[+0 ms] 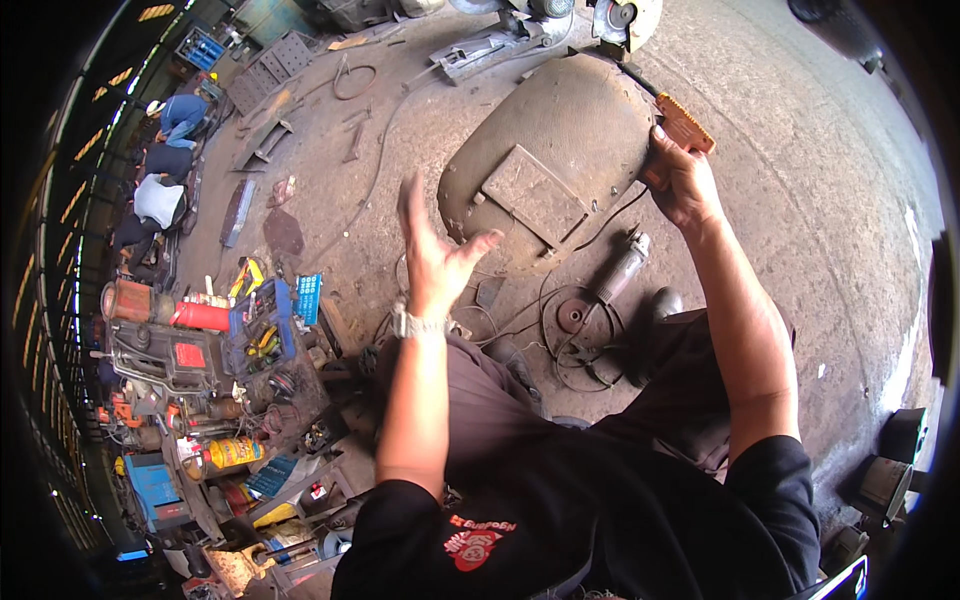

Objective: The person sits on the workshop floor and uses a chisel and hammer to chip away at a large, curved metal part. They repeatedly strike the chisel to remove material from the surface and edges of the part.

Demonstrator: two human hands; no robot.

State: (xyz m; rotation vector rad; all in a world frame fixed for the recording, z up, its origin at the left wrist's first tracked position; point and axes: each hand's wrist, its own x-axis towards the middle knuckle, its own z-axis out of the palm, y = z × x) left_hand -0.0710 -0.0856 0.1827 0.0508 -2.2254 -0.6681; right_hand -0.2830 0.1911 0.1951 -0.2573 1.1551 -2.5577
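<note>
In front of me is a worn grey-brown welding shield (570, 130) with a rectangular window frame (535, 197) on its face. At the shield's right edge, my right hand (685, 182) is closed around an orange handle (686, 124) with a dark rod at its upper end. Whether this handle belongs to the shield I cannot tell. Just left of the shield, my left hand (437, 262) is raised with thumb and fingers spread, holding nothing. A wristwatch (417, 322) is on the left wrist.
An angle grinder (622, 268) with a coiled cable lies on the floor near my feet. Tools, a blue toolbox (262, 325) and a yellow container (235, 452) crowd the left. A cut-off saw (612, 18) stands at the top. People (160, 200) crouch at the far left.
</note>
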